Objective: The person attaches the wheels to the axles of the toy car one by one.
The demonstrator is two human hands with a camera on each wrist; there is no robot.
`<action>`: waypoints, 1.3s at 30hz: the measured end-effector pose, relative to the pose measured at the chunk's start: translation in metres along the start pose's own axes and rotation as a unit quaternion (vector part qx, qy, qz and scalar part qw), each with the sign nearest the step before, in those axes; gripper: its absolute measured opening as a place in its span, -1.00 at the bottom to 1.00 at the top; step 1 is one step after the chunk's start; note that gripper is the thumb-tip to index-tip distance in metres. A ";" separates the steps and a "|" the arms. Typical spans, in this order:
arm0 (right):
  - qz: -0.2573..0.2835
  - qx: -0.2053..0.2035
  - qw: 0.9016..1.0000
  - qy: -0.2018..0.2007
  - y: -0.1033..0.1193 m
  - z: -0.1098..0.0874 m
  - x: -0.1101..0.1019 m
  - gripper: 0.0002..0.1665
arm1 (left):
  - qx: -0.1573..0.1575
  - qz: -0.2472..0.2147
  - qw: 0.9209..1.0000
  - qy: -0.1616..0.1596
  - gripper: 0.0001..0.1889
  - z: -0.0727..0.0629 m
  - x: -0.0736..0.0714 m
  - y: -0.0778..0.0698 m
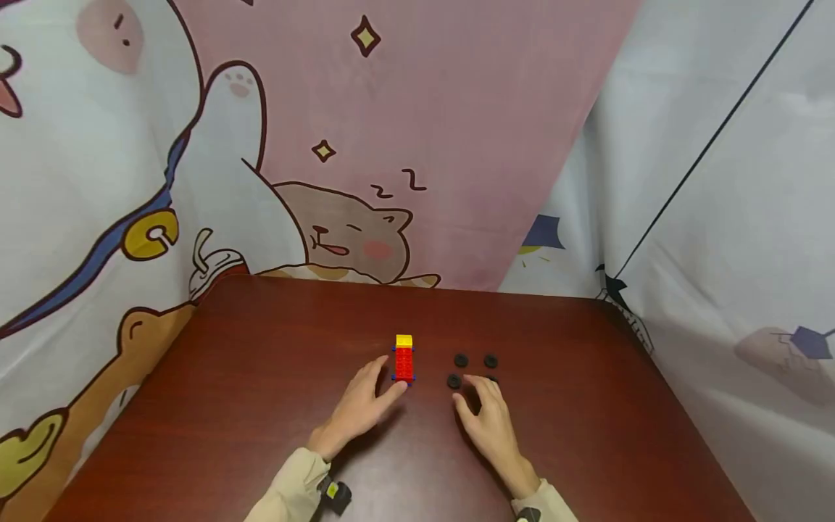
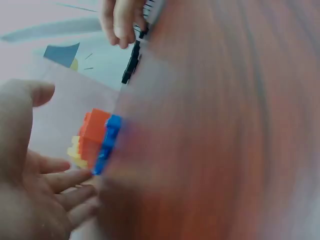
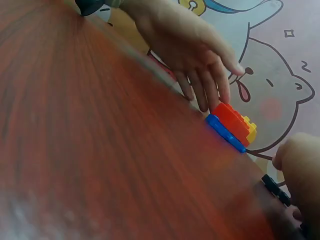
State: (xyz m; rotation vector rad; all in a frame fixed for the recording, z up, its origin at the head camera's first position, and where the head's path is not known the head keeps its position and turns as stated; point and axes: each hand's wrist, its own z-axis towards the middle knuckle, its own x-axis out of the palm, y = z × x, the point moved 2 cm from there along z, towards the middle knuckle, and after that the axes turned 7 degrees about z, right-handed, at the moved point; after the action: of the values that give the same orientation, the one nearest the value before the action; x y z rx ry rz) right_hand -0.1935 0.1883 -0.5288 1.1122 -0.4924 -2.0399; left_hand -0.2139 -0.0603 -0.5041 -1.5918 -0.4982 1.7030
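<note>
A small toy car body built of red bricks (image 1: pixel 404 365), with a yellow brick (image 1: pixel 404 340) at its far end, stands on the table. Its blue base (image 2: pixel 108 142) shows along the underside in the left wrist view. Beside the car on its left is my left hand (image 1: pixel 359 406), thumb and fingers spread, the thumb tip at the near end. My right hand (image 1: pixel 492 428) hovers with loosely bent fingers by several black toy wheels (image 1: pixel 461 360). Nearest its fingers lies one wheel (image 1: pixel 454 381); another is partly hidden behind the fingertips.
The brown wooden table (image 1: pixel 261 348) ends at a cartoon-printed cloth (image 1: pixel 470 145) behind it. A white cloth (image 1: pixel 730 239) hangs along the right side. A dark strap with a small device (image 1: pixel 335 495) sits on the left wrist.
</note>
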 end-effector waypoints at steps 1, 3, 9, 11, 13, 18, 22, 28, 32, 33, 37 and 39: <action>-0.004 0.001 1.000 -0.001 0.000 0.002 0.000 -0.52 | -0.005 -0.020 1.000 -0.015 -0.27 0.003 0.002 0.002; -0.010 0.015 1.000 0.004 0.000 0.006 0.001 -0.53 | -0.015 -0.059 0.997 -0.047 -0.36 0.007 0.005 0.004; -0.028 0.047 0.998 0.026 0.000 0.016 0.004 -0.54 | -0.029 -0.074 0.989 -0.123 -0.45 0.016 0.015 0.003; -0.033 0.048 0.998 0.025 -0.001 0.018 0.006 -0.54 | -0.027 -0.057 0.989 -0.137 -0.46 0.020 0.018 0.001; -0.038 0.044 0.998 0.022 0.000 0.019 0.009 -0.53 | -0.024 -0.042 0.987 -0.152 -0.45 0.023 0.020 -0.001; -0.052 0.033 0.998 0.013 0.003 0.023 0.016 -0.52 | -0.031 -0.002 0.984 -0.178 -0.36 0.027 0.023 -0.006; -0.069 0.027 0.997 0.004 0.003 0.026 0.019 -0.52 | -0.036 0.018 0.983 -0.177 -0.30 0.029 0.028 -0.009; -0.082 0.013 0.997 -0.006 0.003 0.027 0.021 -0.58 | -0.052 0.023 0.981 -0.188 -0.39 0.032 0.033 -0.011; -0.071 0.012 0.997 -0.007 0.002 0.026 0.023 -0.62 | -0.061 0.021 0.980 -0.188 -0.42 0.033 0.034 -0.012; -0.065 0.014 0.998 -0.007 0.002 0.025 0.023 -0.63 | -0.061 0.026 0.981 -0.185 -0.42 0.032 0.035 -0.012; -0.049 0.016 0.999 -0.009 0.001 0.020 0.024 -0.65 | -0.066 0.048 0.982 -0.169 -0.37 0.031 0.037 -0.012; -0.043 0.011 0.999 -0.009 0.000 0.018 0.025 -0.65 | -0.070 0.060 0.981 -0.169 -0.37 0.031 0.037 -0.011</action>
State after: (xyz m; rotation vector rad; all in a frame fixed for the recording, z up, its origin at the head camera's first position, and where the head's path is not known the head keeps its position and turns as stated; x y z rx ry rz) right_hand -0.2173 0.1686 -0.5322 1.1455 -0.4851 -2.1249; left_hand -0.2390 -0.0196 -0.5163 -1.4568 -0.7149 2.0855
